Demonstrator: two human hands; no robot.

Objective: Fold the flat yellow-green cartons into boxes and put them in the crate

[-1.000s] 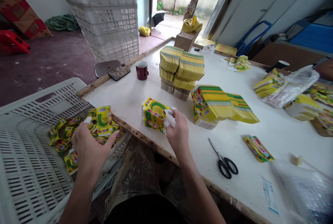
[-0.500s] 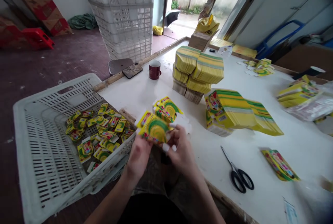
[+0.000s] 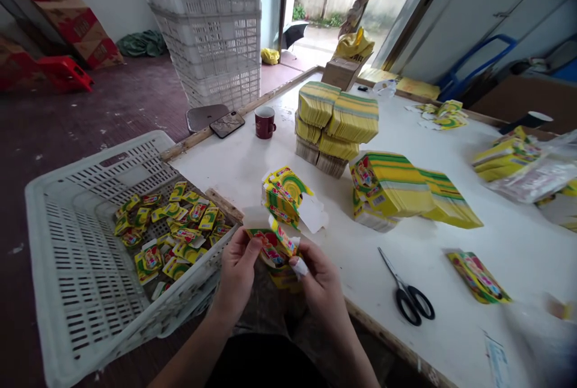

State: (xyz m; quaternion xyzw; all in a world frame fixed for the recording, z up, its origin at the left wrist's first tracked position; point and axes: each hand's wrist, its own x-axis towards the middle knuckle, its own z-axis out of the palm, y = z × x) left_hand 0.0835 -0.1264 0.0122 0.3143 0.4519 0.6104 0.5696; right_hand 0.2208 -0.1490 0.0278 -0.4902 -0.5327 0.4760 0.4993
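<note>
Both hands grip one small yellow-green carton blank (image 3: 273, 245) just off the table's near edge. My left hand (image 3: 237, 271) pinches its left side, thumb on top. My right hand (image 3: 319, 280), with white tape on a fingertip, pinches its right side. A short pile of the same flat blanks (image 3: 285, 194) lies on the white table (image 3: 238, 166) right behind the hands. To the left, a white slotted crate (image 3: 67, 256) holds several folded small cartons (image 3: 174, 229).
Taller stacks of yellow blanks (image 3: 336, 127) and a fanned stack (image 3: 401, 190) stand mid-table. Black scissors (image 3: 408, 289) lie right of my hands. A red mug (image 3: 264, 122) and a phone (image 3: 227, 124) sit at the far left edge. White crates (image 3: 211, 27) are stacked behind.
My left hand left the crate and joined my right hand at a blank taken off the short pile. The blank has come down toward me and is partly folded.
</note>
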